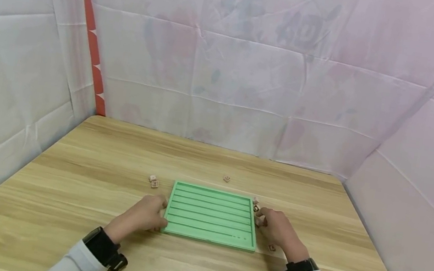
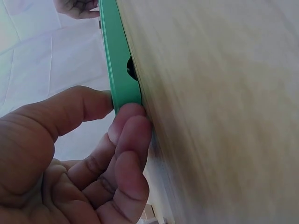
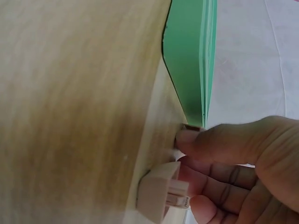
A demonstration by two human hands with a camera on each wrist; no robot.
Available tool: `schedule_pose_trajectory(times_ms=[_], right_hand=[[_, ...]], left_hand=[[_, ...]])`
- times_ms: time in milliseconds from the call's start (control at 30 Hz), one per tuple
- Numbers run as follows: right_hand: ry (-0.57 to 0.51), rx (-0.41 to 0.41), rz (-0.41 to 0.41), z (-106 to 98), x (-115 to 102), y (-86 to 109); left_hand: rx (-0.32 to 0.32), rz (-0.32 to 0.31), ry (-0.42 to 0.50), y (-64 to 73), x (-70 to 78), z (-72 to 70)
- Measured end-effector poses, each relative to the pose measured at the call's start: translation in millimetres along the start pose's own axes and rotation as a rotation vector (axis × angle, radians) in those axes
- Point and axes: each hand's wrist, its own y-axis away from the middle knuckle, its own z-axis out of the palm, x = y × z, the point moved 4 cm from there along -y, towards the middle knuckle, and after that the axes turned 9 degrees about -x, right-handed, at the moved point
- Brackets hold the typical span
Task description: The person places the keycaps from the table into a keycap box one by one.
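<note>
One green tray point(image 1: 204, 223): on the wooden table point(image 1: 185, 270), between the two hands, its long ridges running side to side.
Left hand point(image 1: 143, 214): pinches the tray's near left corner, thumb on the upper edge, fingertips at the lower.
Right hand point(image 1: 279, 227): beside the tray's right edge, fingers bent inward with little gap — whether they hold a piece cannot be told.
Left wrist view only: a dark rounded spot point(image 2: 132, 68) low on the tray's side.
Right wrist view only: a brown piece point(image 3: 194, 126) at the thumb tip, and the word "Home" beside a pale keycap point(image 3: 156, 189) near the fingers.
Head view only: the tray's whole ridged top, and the red strip point(image 1: 91, 34) along the cloth wall point(image 1: 246, 75).
Keycaps point(image 1: 154, 184): about seven — two left of the tray, one beyond it, roughly four around the right hand, partly hidden.
Black wrist devices point(image 1: 100, 246): two, one per wrist.
</note>
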Motion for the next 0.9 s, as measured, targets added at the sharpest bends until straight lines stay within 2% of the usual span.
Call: schedule_pose_trajectory(times_ms=[433, 567, 900], right_hand=[[0.018, -0.018, -0.054, -1.0, -3.3, -0.3], [0.002, -0.022, -0.053, -3.0, -3.4, 3.2], [-0.047, 0.027, -0.037, -9.1, -3.1, 8.5]], left_hand=[[-0.038, -0.040, -0.009, -2.1, 3.9, 2.1], [-0.044, -0.039, -0.039, -3.1, 6.3, 3.7], [-0.038, -0.047, -0.098, -3.5, 7.6, 4.7]])
